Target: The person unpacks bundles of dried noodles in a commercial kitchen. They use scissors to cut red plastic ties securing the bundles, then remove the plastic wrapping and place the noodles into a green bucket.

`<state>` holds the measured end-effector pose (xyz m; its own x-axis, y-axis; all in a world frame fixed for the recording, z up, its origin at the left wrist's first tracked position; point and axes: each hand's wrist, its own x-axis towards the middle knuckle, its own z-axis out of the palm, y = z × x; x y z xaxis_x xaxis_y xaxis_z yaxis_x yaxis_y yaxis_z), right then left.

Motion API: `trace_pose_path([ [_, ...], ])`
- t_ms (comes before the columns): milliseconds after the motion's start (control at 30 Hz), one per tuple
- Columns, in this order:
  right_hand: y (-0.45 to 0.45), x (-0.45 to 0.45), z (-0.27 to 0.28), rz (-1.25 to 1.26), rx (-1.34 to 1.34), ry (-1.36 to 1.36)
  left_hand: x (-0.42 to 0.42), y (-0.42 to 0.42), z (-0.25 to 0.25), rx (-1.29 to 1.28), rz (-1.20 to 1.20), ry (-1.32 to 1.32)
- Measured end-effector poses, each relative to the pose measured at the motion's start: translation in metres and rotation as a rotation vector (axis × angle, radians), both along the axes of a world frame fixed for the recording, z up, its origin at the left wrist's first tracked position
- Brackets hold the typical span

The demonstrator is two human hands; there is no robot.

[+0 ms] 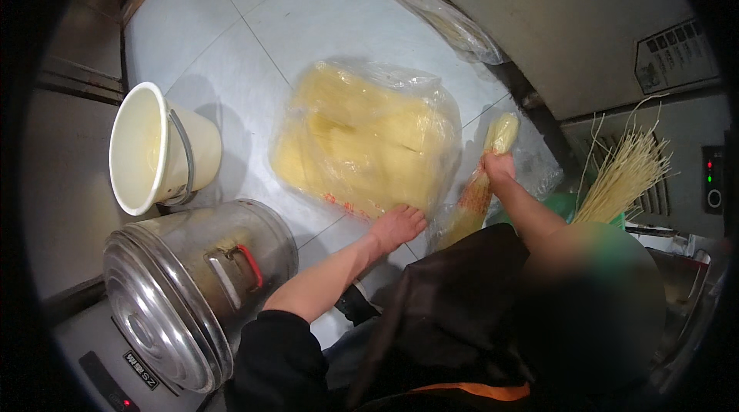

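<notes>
A large clear plastic bag of pale yellow dried noodle sticks lies flat on the tiled floor before me. Red print shows along its near edge. My left hand touches the near right corner of this bag; whether its fingers pinch the film cannot be made out. To the right, my right hand is closed around a narrow plastic-wrapped bundle of similar yellow sticks. The top of the bundle pokes out above my fist, and its lower end is hidden behind my dark apron.
At left, a cream bucket with a grey handle stands near a lidded steel pot with a red-grip handle. Loose dried sticks stand upright at right, by a metal cabinet. Crumpled plastic wrapping lies along the cabinet's base.
</notes>
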<state>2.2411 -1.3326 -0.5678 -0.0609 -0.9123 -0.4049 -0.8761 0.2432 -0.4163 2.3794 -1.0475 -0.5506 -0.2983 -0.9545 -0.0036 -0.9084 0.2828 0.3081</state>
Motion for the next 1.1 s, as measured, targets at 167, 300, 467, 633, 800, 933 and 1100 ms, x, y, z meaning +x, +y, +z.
trace_pose_path([
  [167,-0.002,-0.001,0.011,0.119,0.119,-0.096,0.027,-0.063,-0.001,-0.196,0.226,0.072],
  [300,-0.007,-0.012,-0.02,0.085,0.363,-0.403,0.054,-0.13,0.042,0.143,0.562,0.347],
  [467,0.028,0.057,0.066,0.062,0.896,-0.533,0.037,-0.103,0.028,0.446,0.811,0.634],
  [633,0.005,0.044,0.069,0.884,-0.1,0.33,0.01,-0.048,-0.002,0.453,0.861,0.394],
  [800,0.029,0.001,0.051,0.99,0.023,0.426,0.014,-0.035,-0.008,0.527,0.796,0.355],
  [933,0.002,-0.018,0.009,1.267,0.166,0.314,0.026,-0.05,0.004,0.58,0.706,0.357],
  [1100,-0.012,0.093,0.116,0.706,0.544,-0.401,0.022,-0.06,0.055,0.035,0.603,0.678],
])
